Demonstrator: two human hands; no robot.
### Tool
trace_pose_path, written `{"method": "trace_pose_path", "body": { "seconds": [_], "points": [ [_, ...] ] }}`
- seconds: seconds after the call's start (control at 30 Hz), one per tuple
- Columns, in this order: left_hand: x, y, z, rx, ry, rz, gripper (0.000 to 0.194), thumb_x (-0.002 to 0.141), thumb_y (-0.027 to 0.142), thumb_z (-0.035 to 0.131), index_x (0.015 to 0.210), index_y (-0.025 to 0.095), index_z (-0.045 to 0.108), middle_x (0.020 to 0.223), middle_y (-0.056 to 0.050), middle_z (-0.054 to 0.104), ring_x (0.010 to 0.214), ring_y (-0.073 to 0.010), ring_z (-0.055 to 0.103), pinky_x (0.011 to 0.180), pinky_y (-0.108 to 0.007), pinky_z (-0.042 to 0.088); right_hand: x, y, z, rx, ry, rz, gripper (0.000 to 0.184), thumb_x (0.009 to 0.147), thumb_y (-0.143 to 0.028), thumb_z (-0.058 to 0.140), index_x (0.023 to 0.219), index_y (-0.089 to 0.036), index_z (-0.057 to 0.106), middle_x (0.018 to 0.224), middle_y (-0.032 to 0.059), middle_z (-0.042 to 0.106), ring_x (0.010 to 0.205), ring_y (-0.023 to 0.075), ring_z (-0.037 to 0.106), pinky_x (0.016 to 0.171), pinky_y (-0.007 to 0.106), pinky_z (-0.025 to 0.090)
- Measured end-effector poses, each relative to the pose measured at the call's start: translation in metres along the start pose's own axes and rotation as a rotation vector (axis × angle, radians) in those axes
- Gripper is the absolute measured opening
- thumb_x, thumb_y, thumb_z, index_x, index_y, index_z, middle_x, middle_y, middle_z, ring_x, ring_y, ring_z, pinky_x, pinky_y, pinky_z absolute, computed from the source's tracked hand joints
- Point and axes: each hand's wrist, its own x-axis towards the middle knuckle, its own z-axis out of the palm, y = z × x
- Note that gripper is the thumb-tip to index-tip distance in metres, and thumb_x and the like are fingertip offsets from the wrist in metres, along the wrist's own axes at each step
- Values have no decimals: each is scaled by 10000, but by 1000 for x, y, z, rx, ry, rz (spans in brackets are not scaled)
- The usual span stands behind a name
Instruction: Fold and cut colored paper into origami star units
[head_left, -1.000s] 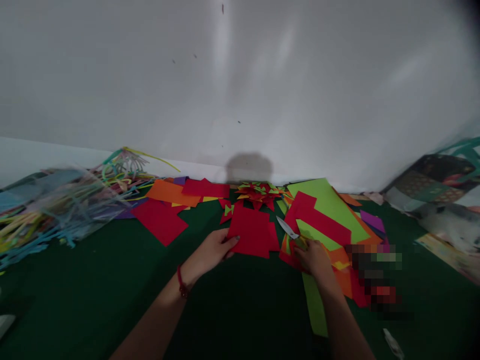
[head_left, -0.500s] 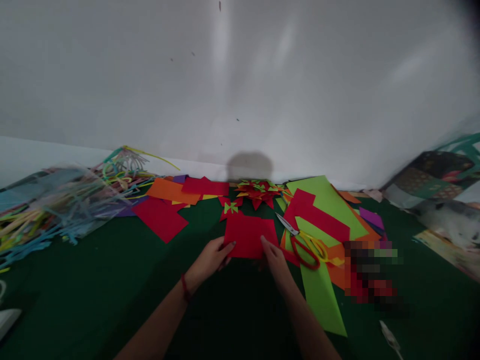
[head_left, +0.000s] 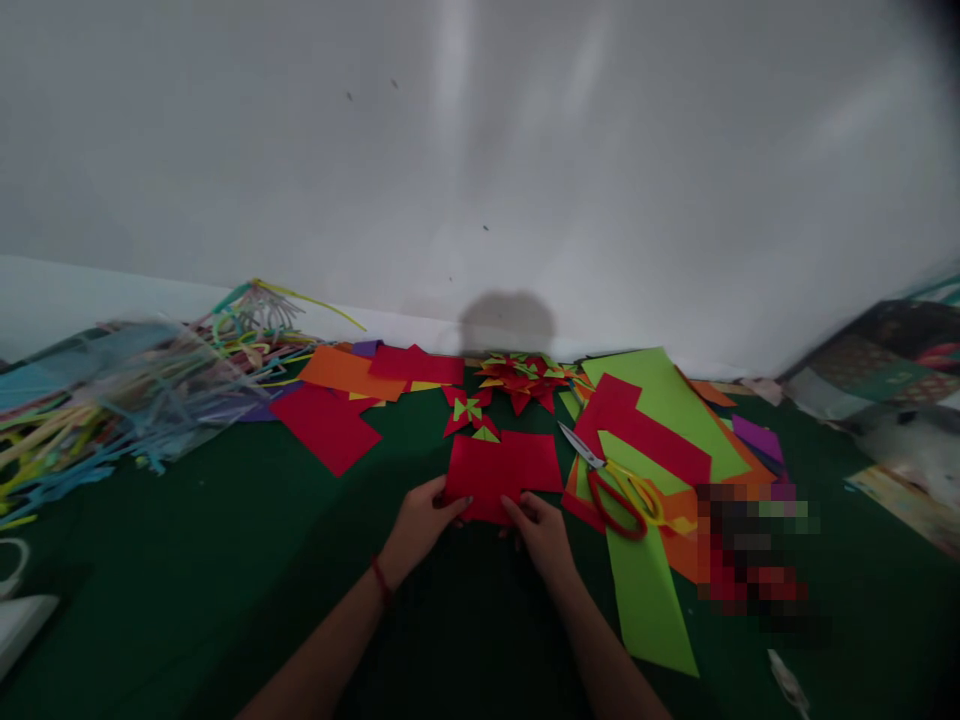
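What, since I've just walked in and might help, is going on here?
A person is handling a red sheet of paper with both bare hands: the left hand pinches its near left corner, the right hand its near right. Scissors lie to the right among coloured paper. Beyond the sheet are a red-and-green pointed piece and a heap of similar pieces.
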Motion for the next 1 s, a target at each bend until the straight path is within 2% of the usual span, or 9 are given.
{"method": "trace_pose_path", "body": {
  "seconds": [0.1,0.23,0.3,0.43,0.53,0.6,0.73,0.87,1.0],
  "points": [
    [2,-3,0,-81,13,-7,335,761,352,553,1021,142,523,893,-54,634,701,-158,608,613,-274,512,0,0,-1,-4,27,12,359,667,-524,596,606,-180,514,436,-27,572,313,81,425,329,185,268],
    [0,1,0,-68,127,39,443,786,324,519,1197,191,423,1036,-67,598,841,-178,605,682,-299,531,2,3,-3,1,92,22,378,652,-534,605,579,-182,491,420,-27,566,294,77,400,320,188,246],
    [-2,4,0,-7,144,128,365,775,302,536,1125,206,498,1129,-66,552,949,-190,575,762,-316,518,3,4,-5,6,117,27,381,649,-539,606,584,-182,486,420,-22,569,280,74,382,311,191,229],
    [-3,6,-3,77,50,247,143,766,272,550,853,185,622,1210,-60,481,1004,-197,543,813,-319,500,4,4,-9,19,124,26,385,646,-537,610,566,-185,477,411,-25,565,283,76,388,315,190,234],
    [-2,6,-7,115,20,267,134,773,266,550,841,188,636,1187,-60,489,971,-188,552,814,-320,493,3,3,-11,44,115,4,402,714,-548,528,572,-174,501,410,-15,562,294,77,400,319,190,251],
    [0,5,-10,151,7,327,122,774,259,560,837,194,641,1171,-60,504,1021,-198,525,867,-332,457,3,4,-12,79,103,-10,399,743,-541,494,603,-168,513,418,-14,556,297,81,410,310,190,266],
    [0,5,-15,235,-2,474,101,773,192,561,835,205,641,1217,-61,485,1122,-213,456,946,-351,382,6,7,-12,127,118,-9,320,706,-496,568,751,-190,486,460,-57,536,327,110,482,295,201,345],
    [-1,1,-22,397,7,482,191,801,126,473,775,199,648,1326,-61,388,1173,-235,412,936,-368,385,9,8,-15,165,202,-14,300,715,-460,574,803,-210,434,578,-60,555,380,105,524,325,216,427],
    [-1,0,-26,672,2,572,391,796,4,338,807,231,656,1314,-21,425,1254,-204,311,1051,-429,210,10,9,-19,214,288,-35,310,696,-446,600,823,-214,440,633,-42,559,496,129,581,349,223,475]
  ]
}}
